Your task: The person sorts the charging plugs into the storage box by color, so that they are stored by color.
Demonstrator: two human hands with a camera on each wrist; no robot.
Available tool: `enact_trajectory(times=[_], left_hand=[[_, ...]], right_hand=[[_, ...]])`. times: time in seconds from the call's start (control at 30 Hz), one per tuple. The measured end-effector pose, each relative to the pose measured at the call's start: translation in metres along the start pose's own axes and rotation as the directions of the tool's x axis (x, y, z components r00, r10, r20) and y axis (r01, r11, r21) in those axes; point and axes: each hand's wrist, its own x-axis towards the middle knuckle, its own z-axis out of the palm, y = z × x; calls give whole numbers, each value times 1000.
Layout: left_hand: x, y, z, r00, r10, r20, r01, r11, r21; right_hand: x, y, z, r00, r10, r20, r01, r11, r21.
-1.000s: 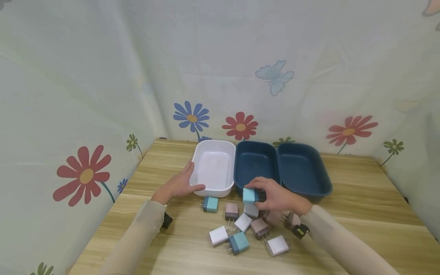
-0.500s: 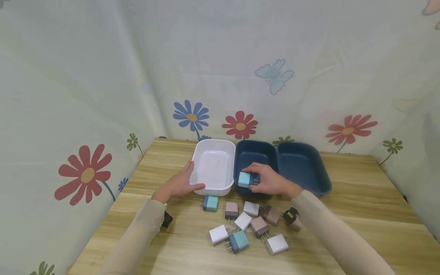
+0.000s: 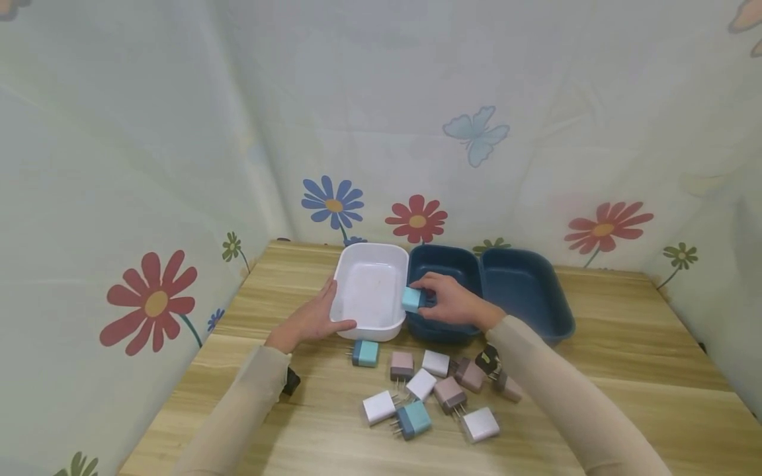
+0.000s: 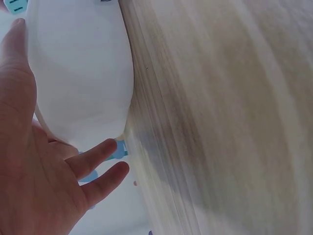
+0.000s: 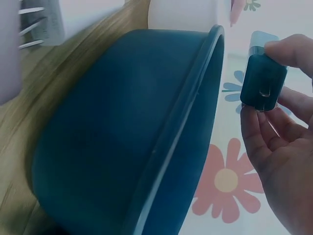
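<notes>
My right hand pinches a turquoise and dark blue USB wall charger between thumb and fingers. It holds the charger above the near left part of the middle dark blue bin, close to the rim of the white bin. In the right wrist view the charger is clear of the blue rim. My left hand rests against the white bin's near left corner, thumb along the front; in the left wrist view two fingers stick out loosely beside the bin wall. No items show in the white bin.
A second dark blue bin stands on the right of the row. In front lie several loose chargers: turquoise ones, white ones and pinkish ones. A patterned curtain hangs behind the wooden table.
My right hand has carried the turquoise charger up and left, from above the loose chargers to the border between the middle blue bin and the white bin. The left hand stays in place.
</notes>
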Motion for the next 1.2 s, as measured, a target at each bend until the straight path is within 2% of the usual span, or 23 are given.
enact_trajectory(times=[0.17,0.33,0.5,0.67,0.97,1.2], left_hand=[[1,1,1,1000,22,-22,-23,1000,-18],[1,-1,2,1000,11,-15,-11,1000,-13],[0,-1,2,1000,2,-6,-2,1000,-16],[1,-2,2,1000,13,-4,-13,1000,-4],[4,-3,5,1000,13,-3,-13,1000,-7],[5,-5,7,1000,-9,-1,9,1000,-5]], right_hand=[[10,8,4,1000,-25,-14,25,1000,-3],[21,10,6,1000,-11,-3,11,1000,-11],[31,7,7,999,23,22,-24,1000,9],[40,6,10,995,89,42,-91,995,44],[55,13,16,988,156,20,-157,983,97],[66,16,25,984,177,13,-178,977,114]])
